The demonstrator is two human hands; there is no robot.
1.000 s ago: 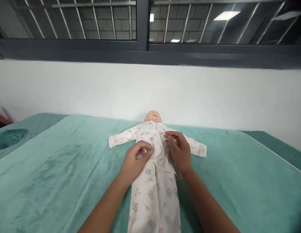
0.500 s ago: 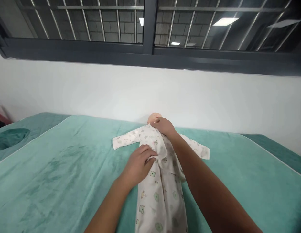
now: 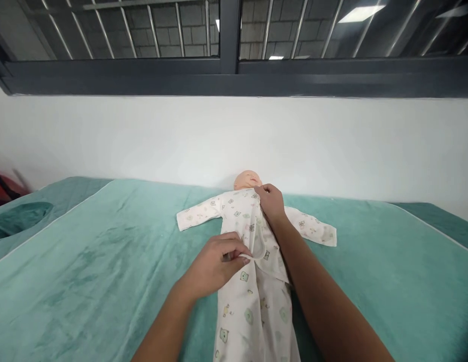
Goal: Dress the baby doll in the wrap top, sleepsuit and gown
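Note:
A baby doll [image 3: 248, 179] lies on its back, its head close to the wall. It wears a white long-sleeved baby top [image 3: 239, 211] printed with small green and brown animals, both sleeves stretched out sideways. Below are matching white baby trousers [image 3: 241, 317]. My left hand [image 3: 220, 261] pinches the top's lower front edge between thumb and fingers, lifting it slightly at the waist. My right hand [image 3: 271, 201] has its fingers closed on the top's collar, just under the doll's chin. The doll's hands are hidden in the sleeves.
A teal plush cover [image 3: 105, 261] with pale piping spreads under the doll. Behind rises a white wall [image 3: 143, 136] with a dark-framed barred window [image 3: 229, 75] above. A dark teal hollow [image 3: 20, 218] and a red item [image 3: 5, 191] are at the left.
My right hand has moved off the doll's face to the collar, so the face now shows. My left hand still pinches the hem, slightly lower in view. The camera view has shifted a little.

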